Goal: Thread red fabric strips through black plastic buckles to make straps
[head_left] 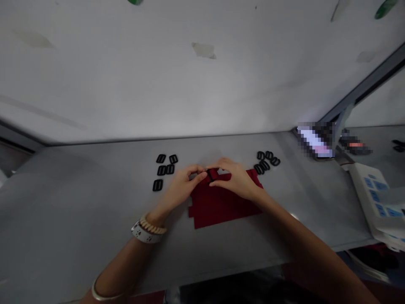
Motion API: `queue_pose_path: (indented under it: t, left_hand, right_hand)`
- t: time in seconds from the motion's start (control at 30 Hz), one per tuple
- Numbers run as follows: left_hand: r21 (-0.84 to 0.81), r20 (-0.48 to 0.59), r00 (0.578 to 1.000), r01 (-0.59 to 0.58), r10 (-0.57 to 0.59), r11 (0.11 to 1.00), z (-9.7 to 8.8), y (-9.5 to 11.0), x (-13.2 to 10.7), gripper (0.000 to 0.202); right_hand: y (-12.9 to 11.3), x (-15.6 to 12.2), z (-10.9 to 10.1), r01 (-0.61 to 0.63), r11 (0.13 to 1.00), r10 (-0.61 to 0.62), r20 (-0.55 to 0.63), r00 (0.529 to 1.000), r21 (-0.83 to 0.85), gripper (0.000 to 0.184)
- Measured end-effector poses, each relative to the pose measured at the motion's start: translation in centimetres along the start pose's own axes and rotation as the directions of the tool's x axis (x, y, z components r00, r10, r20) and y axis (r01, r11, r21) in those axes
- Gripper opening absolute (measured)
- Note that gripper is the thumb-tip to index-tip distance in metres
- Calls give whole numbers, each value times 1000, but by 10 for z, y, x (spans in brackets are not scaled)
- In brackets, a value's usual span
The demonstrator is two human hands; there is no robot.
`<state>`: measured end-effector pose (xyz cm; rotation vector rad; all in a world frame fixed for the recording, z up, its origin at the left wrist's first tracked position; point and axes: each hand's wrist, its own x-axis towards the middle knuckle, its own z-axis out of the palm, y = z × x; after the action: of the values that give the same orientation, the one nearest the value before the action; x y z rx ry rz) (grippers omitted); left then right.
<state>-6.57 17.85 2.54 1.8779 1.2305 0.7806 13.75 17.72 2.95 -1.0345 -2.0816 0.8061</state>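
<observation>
Over the far edge of a stack of dark red webbing straps [226, 207], my two hands meet at a small black slide buckle [209, 176]. My left hand [183, 185] pinches the buckle's left side between thumb and fingers. With thumb and fingers curved round it, my right hand [237, 179] grips a red strap end [215, 173] at the buckle. How far the strap is threaded is partly hidden by the fingers. Several loose black slide buckles [161, 170] lie beyond my left hand. Several black oval-looking buckles [264, 164] are grouped beyond my right wrist.
The grey table [95, 202] ends at a pale upright panel [158, 84]. A phone with a lit, blurred screen [314, 141] leans at the back right. A white machine with blue buttons [376, 198] stands at the right edge, with black scissor-like handles [399, 145] beyond.
</observation>
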Motion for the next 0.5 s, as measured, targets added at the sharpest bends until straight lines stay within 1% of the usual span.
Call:
queue_pose_path:
  t: [0.07, 0.1, 0.2, 0.27, 0.33, 0.43, 0.47, 0.5]
  left_hand:
    - [-2, -1, 1000, -6, 6, 1000, -2, 2, 0, 22]
    - [6, 4, 1000, -15, 15, 1000, -2, 3, 0, 21]
    - [45, 11, 998, -59, 58, 997, -3, 2, -1, 22]
    - [74, -8, 997, -77, 77, 994, -2, 2, -1, 20]
    - [142, -39, 993, -103, 109, 985, 0, 3, -3, 17]
    - [333, -77, 976, -169, 205, 928, 4, 6, -6, 39]
    - [392, -91, 966, -187, 240, 901, 5, 7, -7, 41]
    - [436, -105, 957, -201, 271, 877, 7, 8, -8, 39]
  right_hand:
    - [-1, 0, -2, -10, 1000, 10, -17, 1000, 6, 27]
    - [-2, -1, -3, -13, 1000, 13, -5, 1000, 7, 26]
    - [-1, -1, -8, -17, 1000, 14, 94, 995, 24, 21]
    - [0, -1, -9, -33, 997, 26, 110, 994, 69, 15]
    - [2, -1, -8, -69, 991, 63, 56, 996, 119, 9]
    - [1, 0, -4, -91, 984, 95, -23, 995, 155, 10]
    - [1, 0, -2, -85, 983, 92, -36, 995, 165, 11]
    - [-1, 0, -1, -84, 980, 93, -43, 995, 183, 11]
